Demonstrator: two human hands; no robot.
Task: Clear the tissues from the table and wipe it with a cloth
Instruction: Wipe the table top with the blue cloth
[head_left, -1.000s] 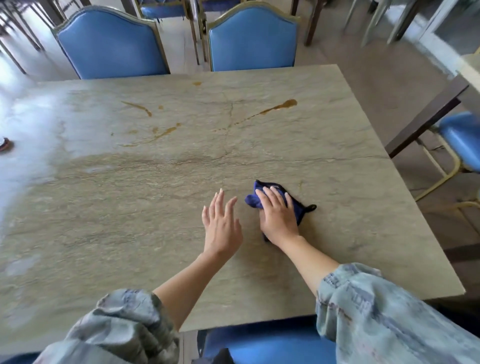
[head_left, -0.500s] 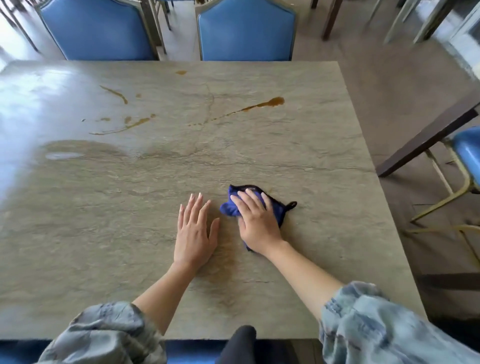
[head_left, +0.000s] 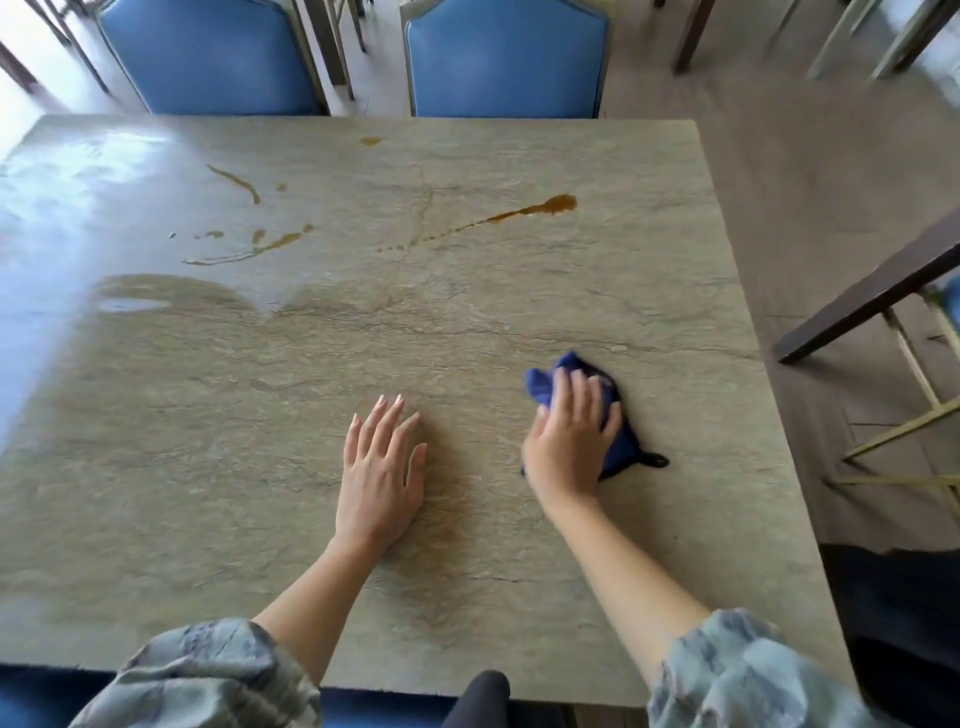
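A dark blue cloth (head_left: 618, 447) lies bunched on the stone-patterned table (head_left: 208, 415), right of centre. My right hand (head_left: 569, 441) presses flat on top of it, covering most of it. My left hand (head_left: 382, 470) rests palm-down on the bare table to the left of the cloth, fingers spread, holding nothing. Brown spill streaks (head_left: 530, 210) and smaller brown streaks (head_left: 249, 244) mark the far half of the table. No tissues are in view.
Two blue padded chairs (head_left: 208, 57) (head_left: 506, 62) stand at the table's far edge. A dark wooden table edge (head_left: 872, 296) and a gold chair frame (head_left: 914, 415) are on the right. A wet sheen (head_left: 135, 304) lies at left.
My right hand has slid the cloth to the right, away from my left hand, which stays flat on the table. The camera has tilted down slightly.
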